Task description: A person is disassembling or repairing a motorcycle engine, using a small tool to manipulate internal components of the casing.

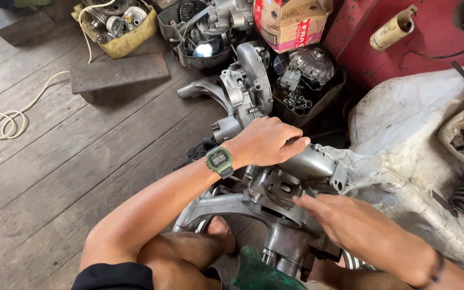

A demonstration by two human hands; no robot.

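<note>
The scene is lit evenly by soft daylight. Weak shadows are cast on the wooden floor [55, 177]. Mild glare is seen on the grey engine casing [310, 161]. The white cloth [404, 139] is rendered bright. Slight softness is noticed toward the edges.

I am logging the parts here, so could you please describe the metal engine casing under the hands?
The engine casing is dull grey cast metal, scuffed and oily, with bolt holes, openings and a curved arm running left. It sits between the person's knees on the plank floor. The left hand presses on its top; the right hand touches its side.
</note>
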